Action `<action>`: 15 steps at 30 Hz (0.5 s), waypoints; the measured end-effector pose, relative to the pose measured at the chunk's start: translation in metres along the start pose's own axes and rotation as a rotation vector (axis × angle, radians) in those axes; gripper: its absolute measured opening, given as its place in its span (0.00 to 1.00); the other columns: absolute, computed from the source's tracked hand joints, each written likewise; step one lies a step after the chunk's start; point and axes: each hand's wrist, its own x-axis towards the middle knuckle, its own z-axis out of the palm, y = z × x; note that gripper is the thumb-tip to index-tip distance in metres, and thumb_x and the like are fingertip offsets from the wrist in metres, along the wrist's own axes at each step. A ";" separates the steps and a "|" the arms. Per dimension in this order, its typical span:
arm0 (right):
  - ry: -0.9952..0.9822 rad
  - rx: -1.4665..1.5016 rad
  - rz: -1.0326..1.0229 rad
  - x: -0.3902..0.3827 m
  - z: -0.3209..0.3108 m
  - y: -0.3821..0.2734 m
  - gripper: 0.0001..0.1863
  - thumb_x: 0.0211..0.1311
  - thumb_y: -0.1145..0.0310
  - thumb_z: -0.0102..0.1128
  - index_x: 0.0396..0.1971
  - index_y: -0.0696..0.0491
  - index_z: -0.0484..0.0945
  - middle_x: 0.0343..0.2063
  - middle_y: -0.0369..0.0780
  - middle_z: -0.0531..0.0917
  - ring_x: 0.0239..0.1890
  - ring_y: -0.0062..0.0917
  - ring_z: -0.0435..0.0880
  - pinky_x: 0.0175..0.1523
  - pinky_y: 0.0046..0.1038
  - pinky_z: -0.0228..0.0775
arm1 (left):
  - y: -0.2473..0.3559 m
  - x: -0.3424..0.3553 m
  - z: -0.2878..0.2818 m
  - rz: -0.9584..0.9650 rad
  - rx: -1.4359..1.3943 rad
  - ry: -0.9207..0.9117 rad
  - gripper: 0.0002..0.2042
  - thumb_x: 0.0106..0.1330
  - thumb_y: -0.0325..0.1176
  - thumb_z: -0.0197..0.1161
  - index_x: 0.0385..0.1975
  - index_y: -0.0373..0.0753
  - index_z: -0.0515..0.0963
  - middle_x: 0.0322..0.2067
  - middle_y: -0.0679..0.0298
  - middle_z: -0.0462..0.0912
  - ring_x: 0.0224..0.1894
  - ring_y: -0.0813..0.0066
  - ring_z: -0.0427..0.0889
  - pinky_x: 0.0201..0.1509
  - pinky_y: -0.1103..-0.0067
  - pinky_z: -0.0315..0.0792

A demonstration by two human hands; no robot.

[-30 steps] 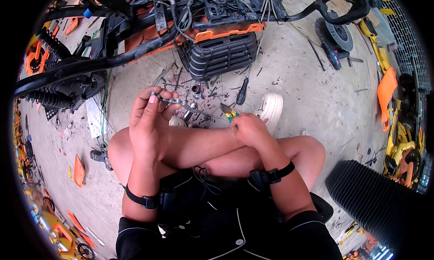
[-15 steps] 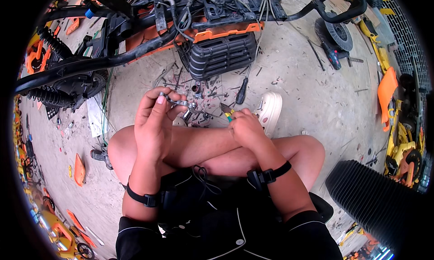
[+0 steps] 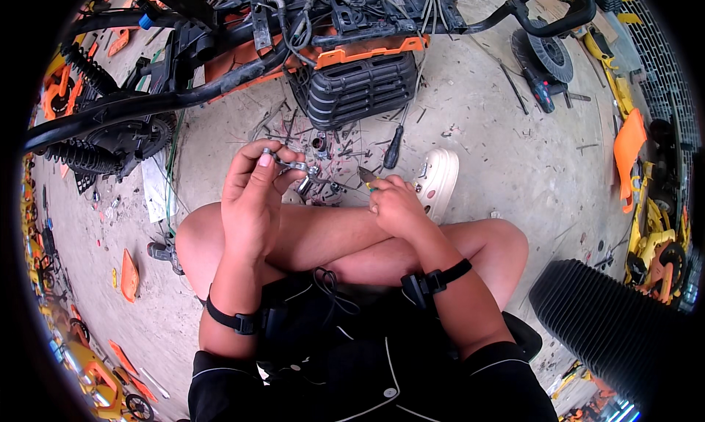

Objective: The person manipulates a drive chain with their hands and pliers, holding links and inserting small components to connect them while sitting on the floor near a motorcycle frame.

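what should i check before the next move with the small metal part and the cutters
1. Left hand has the small silver metal part pinched at the fingertips: ok.
2. Right hand grips the small hand cutters with a green handle: ok; jaws open or closed: cannot tell.
3. Cutter tip meets the part: not ok, a gap shows between them.
4. Thin wires trailing from the part free of tangles: cannot tell, too fine.
5. Black-handled screwdriver within reach on the concrete floor: ok, it lies just ahead of the right hand.
6. Fingers out of the cutting line: cannot tell.
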 end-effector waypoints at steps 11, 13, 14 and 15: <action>0.022 0.038 -0.022 0.001 0.006 0.001 0.08 0.53 0.70 0.57 0.26 0.52 0.86 0.53 0.35 0.81 0.59 0.33 0.71 0.60 0.40 0.61 | -0.001 0.001 -0.001 -0.008 0.004 0.008 0.10 0.78 0.30 0.52 0.52 0.33 0.74 0.44 0.57 0.80 0.52 0.64 0.80 0.54 0.71 0.79; 0.014 0.027 -0.018 0.001 0.007 0.002 0.08 0.53 0.70 0.57 0.26 0.52 0.86 0.53 0.35 0.81 0.60 0.33 0.71 0.61 0.40 0.61 | -0.001 0.001 0.000 -0.008 0.005 0.005 0.10 0.78 0.30 0.52 0.52 0.33 0.74 0.44 0.57 0.80 0.52 0.64 0.80 0.54 0.71 0.79; 0.024 0.036 -0.019 0.002 0.008 0.001 0.08 0.54 0.70 0.57 0.26 0.51 0.85 0.53 0.35 0.82 0.60 0.33 0.71 0.60 0.40 0.62 | 0.000 0.001 0.000 -0.006 0.007 0.004 0.10 0.78 0.30 0.52 0.52 0.34 0.74 0.44 0.57 0.80 0.52 0.64 0.80 0.54 0.71 0.79; 0.035 0.046 -0.020 0.002 0.008 0.000 0.08 0.54 0.70 0.56 0.27 0.51 0.85 0.53 0.35 0.82 0.60 0.34 0.72 0.60 0.40 0.62 | 0.000 0.001 0.000 -0.004 0.010 0.004 0.10 0.78 0.30 0.52 0.52 0.34 0.74 0.44 0.57 0.80 0.52 0.64 0.80 0.54 0.71 0.79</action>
